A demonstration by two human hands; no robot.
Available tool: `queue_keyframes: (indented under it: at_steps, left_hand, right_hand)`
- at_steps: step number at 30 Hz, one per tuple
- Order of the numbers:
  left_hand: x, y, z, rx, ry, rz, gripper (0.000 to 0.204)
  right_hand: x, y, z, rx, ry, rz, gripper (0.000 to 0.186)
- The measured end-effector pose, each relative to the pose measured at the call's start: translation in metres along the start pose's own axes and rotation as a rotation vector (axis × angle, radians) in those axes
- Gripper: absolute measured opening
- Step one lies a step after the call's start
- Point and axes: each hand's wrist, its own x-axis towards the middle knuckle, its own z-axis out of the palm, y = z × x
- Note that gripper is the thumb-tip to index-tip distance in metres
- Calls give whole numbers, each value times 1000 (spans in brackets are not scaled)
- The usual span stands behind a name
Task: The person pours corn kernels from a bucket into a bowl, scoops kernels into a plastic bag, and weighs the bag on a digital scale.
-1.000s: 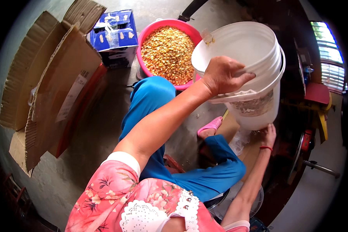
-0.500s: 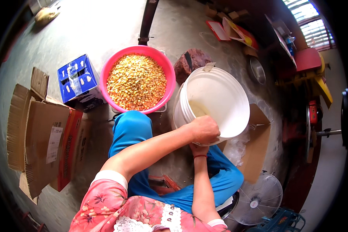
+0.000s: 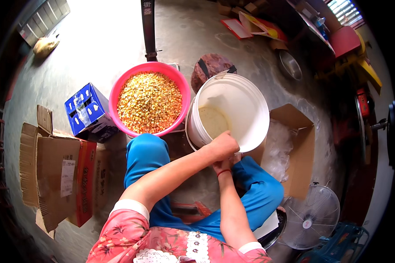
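Observation:
A large white plastic bucket (image 3: 254, 105) tilts toward me, its mouth open and a pale yellowish patch on its inner bottom. My left hand (image 3: 225, 145) is closed in a fist at the bucket's near rim; whatever its fingers hold is hidden. Just beneath it, my right hand (image 3: 221, 165), with a red cord at the wrist, is close under the same rim. The left hand and bucket cover most of its fingers. Left of the bucket, a pink basin (image 3: 115, 94) is heaped with yellow corn kernels (image 3: 150, 101).
A dark post (image 3: 149, 30) rises behind the basin. At left stand a blue box (image 3: 84, 109) and an opened cardboard carton (image 3: 52, 171). A reddish bundle (image 3: 213, 65) lies behind the bucket. At right are a carton with clear plastic (image 3: 300, 153) and a fan (image 3: 314, 221).
The view has shifted, moving the bucket leftward in the picture. More of its inner bottom shows now. My left fist stays at the near rim, with the right hand still below it.

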Motion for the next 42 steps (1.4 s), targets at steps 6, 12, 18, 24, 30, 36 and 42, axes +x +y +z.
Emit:
queue_keyframes:
  at_steps: [6,12,18,24,30,36,42]
  left_hand:
    - [-12,9,-30,-163,62,44,24]
    - [-33,-13,-73,-269,296,-51,33]
    - [-83,-85,-127,-494,639,-521,31]
    - [-218,-220,-133,-177,506,-1089,38]
    - [-273,-271,-100,-153,485,-1321,42]
    - [-266,-309,-76,-154,478,-1451,46]
    - [-282,-356,-55,-443,673,-1535,49]
  right_hand:
    - [9,32,-55,-864,-103,365,26]
    - [-20,63,-12,-1208,-455,436,21]
    - [-26,67,14,-1207,-675,365,20]
    - [-11,69,68,-1031,-508,137,20]
    - [20,81,132,-866,-327,-112,38]
    - [53,94,164,-698,-206,-274,26]
    - [67,108,166,-720,-73,-417,27]
